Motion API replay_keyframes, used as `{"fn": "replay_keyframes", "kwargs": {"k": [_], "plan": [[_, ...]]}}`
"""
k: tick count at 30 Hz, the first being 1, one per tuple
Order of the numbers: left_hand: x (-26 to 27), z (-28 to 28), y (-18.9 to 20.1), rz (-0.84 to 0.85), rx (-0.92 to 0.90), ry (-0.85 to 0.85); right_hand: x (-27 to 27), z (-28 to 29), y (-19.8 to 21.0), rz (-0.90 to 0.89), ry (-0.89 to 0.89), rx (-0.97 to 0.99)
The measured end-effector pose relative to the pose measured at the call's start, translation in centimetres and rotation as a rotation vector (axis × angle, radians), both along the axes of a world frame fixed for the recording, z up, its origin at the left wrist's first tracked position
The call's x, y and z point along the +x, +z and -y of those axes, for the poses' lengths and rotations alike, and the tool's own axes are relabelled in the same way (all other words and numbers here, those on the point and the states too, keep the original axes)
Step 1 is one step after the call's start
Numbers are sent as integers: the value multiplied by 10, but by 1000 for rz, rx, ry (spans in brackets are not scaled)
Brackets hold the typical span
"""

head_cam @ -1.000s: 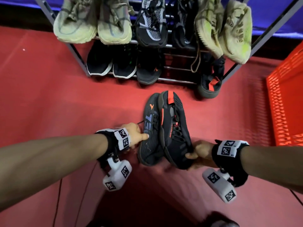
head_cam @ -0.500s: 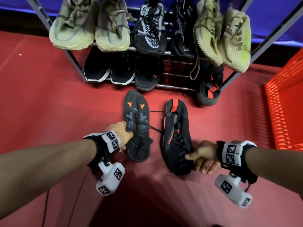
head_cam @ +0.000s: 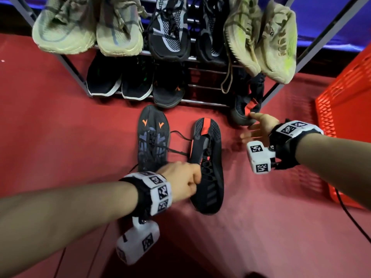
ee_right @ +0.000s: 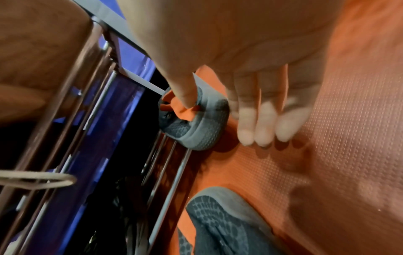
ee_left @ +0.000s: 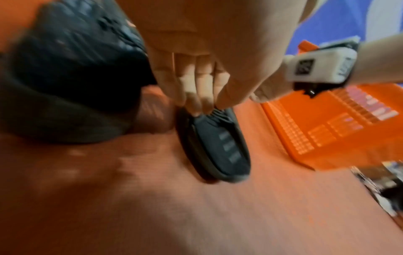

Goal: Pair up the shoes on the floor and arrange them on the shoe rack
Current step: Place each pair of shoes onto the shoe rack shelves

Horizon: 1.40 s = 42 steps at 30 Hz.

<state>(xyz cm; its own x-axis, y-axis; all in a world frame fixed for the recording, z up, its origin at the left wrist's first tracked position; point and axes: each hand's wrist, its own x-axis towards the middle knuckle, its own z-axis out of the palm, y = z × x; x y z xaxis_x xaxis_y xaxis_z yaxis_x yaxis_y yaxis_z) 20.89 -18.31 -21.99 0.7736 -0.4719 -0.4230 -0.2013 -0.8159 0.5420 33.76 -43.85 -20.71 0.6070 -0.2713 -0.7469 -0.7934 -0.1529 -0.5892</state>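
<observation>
On the red floor mat (head_cam: 50, 127), two dark shoes lie side by side just in front of the shoe rack (head_cam: 200, 101), toes toward it. The left one is a black sneaker with orange chevrons (head_cam: 153, 137); the right one is a black knit shoe with a red heel tab (head_cam: 208, 171), tipped onto its side. A loose black lace (head_cam: 180, 136) stretches across the gap between them.

The left hand (head_cam: 180, 183) is down at the knit shoe, and its grip is closed: in the left wrist view the fingertips (ee_left: 196, 101) pinch the ribbed collar of the shoe (ee_left: 218, 138) against the thumb.

Over on the right, the right hand (head_cam: 259, 125) reaches to a third dark shoe with a red tab (head_cam: 244, 109) that leans toe-up against the rack's lower right corner. That grip is loose: the right wrist view shows the thumb (ee_right: 183, 93) pressed onto the orange-red tab of the shoe (ee_right: 196, 131), while the other fingers (ee_right: 261, 120) hang straight and spread beside the sole, clasping nothing.

Up on the rack, the top shelf carries a pale green pair (head_cam: 90, 31), a black-and-grey mesh pair (head_cam: 170, 31) and a beige pair with neon yellow (head_cam: 265, 41) hanging over the edge. The lower shelf holds black white-soled sneakers (head_cam: 120, 81) and one black sneaker with an orange mark (head_cam: 169, 91). An orange plastic crate (head_cam: 345, 121) stands at the right.
</observation>
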Motion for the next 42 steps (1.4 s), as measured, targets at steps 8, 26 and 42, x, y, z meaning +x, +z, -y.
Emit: {"fn": "replay_keyframes", "kwargs": {"k": [8,26,42], "plan": [[-7,16,-15,38,129,-352,3,-3,1,-28,8,99],[27,12,2,227,61,-311,-113,22,-24,-742,706,-235],[74,21,-8,498,453,-503,-62,9,-28,-107,379,-403]]}}
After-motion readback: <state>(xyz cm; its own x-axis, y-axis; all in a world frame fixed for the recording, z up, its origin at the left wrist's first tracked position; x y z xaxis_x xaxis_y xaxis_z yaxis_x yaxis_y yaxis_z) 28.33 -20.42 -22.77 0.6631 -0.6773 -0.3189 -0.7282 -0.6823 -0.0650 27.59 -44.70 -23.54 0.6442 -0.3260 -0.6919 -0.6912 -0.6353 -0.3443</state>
